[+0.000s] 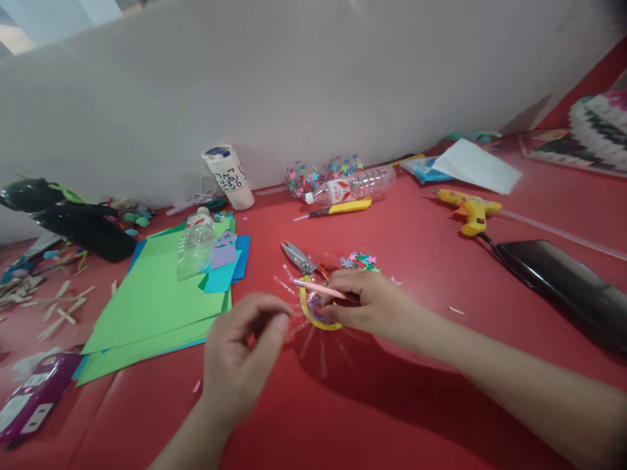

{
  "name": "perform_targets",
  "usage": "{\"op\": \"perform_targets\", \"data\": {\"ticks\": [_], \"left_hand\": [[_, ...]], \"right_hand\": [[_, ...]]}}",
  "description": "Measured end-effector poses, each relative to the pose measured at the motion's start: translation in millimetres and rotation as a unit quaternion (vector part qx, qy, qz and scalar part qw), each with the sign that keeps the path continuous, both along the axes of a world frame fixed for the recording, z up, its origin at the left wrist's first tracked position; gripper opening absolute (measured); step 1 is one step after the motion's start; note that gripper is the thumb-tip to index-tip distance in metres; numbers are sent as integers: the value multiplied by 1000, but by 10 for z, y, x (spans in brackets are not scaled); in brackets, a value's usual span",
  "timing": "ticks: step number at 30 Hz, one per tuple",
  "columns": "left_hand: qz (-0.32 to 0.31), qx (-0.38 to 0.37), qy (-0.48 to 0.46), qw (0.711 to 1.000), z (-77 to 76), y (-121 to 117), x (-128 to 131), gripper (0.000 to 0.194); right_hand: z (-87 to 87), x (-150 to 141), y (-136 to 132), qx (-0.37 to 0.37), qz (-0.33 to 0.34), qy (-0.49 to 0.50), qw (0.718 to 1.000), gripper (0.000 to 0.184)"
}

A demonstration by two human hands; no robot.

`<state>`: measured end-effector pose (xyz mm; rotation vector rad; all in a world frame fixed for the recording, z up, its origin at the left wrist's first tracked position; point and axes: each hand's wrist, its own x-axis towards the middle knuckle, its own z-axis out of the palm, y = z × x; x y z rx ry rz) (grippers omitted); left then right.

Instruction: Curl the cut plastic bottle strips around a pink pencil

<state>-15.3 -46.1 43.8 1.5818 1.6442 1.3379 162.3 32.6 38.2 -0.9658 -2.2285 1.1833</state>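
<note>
My right hand [375,301] rests on the red table [421,261], fingers pinched on a thin pink stick [316,287] laid across a small round craft piece with a yellow rim [317,313]. Clear plastic strips fan out from that piece. My left hand [240,356] hovers just left of it, thumb and fingers curled together in a pinch; what they hold is too blurred to name. Small scissors [300,258] lie just behind the craft piece, beside a scatter of coloured paper stars [360,261].
Green and blue paper sheets [151,300] with a clear bottle [196,245] lie at left. A yellow glue gun [469,210], a dark case [563,281], a yellow cutter [337,209], a lying bottle [353,186] and a white cup [229,176] stand farther back. Wooden sticks [59,307] litter the far left.
</note>
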Motion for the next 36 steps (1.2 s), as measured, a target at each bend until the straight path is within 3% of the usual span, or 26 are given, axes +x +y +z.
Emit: {"op": "perform_targets", "data": {"ticks": [2,3,7,12,20,24,27,31,36], "left_hand": [[-101,-161,1,982,-8,-99,110,13],[-115,-201,2,973,-23,-122,153,15],[-78,-244,-3,967,-72,-96,230,22],[-100,-334,-128,929,-78,-20,229,41],[-70,-328,-188,923,-167,63,262,21],[-66,-316,-182,929,-206,64,278,21],[-69,-317,-153,933,-220,61,267,23],[-55,-295,-131,945,-164,65,219,27],[-37,-225,-89,970,-57,43,175,26]], "right_hand": [[10,-1,-18,24,-7,3,1000,20],[15,-1,-29,36,-11,7,999,22],[12,9,-96,87,-24,6,996,22],[-22,0,-185,116,-30,12,993,19],[-30,-28,-230,119,-29,8,992,13],[93,54,-200,121,-40,18,992,5],[191,162,-122,161,-31,31,986,14],[197,272,-10,222,-50,19,974,16],[91,301,48,215,-99,5,972,16]]}}
